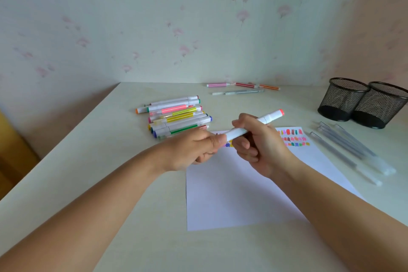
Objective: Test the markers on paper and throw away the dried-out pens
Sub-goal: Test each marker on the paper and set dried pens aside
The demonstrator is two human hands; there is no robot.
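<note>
Both hands hold one white marker [271, 117] above the sheet of paper [231, 194].
The left hand [194, 150] pinches the marker's lower end between thumb and fingers; the right hand [261, 147] has its fingers curled round the barrel, the coral-tipped end pointing up toward the table's [106, 161] far right corner. Colour swatches [293, 138] mark the paper's far edge. A pile of markers [178, 115] lies left of the paper, clear pens [353, 152] right of it, and two mesh pen cups [362, 101] stand by the right edge.
</note>
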